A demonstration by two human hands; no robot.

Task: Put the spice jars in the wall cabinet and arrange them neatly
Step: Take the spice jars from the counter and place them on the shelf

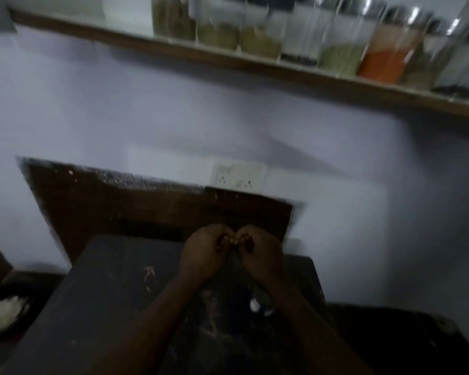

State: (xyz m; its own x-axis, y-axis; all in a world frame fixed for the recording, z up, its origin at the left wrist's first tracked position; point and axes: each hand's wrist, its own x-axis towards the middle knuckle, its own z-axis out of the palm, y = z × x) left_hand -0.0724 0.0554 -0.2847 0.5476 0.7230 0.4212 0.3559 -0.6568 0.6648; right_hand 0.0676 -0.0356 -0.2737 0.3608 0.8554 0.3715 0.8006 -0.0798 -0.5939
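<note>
**A:** Where are the hands?

**B:** Low down, over the dark table (119, 293). The left hand (203, 253) and the right hand (260, 255) sit side by side with their fingertips meeting. The fingers of both curl inward.

**A:** Holding anything?

**B:** Something small and dark with a pale speck shows where the fingertips meet. Blur hides what it is, and I cannot tell whether either hand actually grips it.

**A:** And the spice jars (309, 41)?

**B:** They are well above both hands and well apart from them. They stand in a row on the shelf (173, 51), whose wooden front edge runs across the wall (146, 104). The row begins above the left hand and carries on far past the right hand.

**A:** What's in them?

**B:** Above the hands the fills are olive and tan. Out beyond the right hand stand a pale green one, then the orange jar (387, 58). Several have shiny metal lids.

**A:** Any labels or brands?

**B:** The jars are too blurred for any writing to be read.

**A:** What else is near the hands?

**B:** A brown board (119, 207) stands just beyond the fingertips. Above it, between the hands and the shelf, is a white socket plate (238, 175). Far out past the left hand sits a dark bowl (27, 312) with something white in it.
</note>
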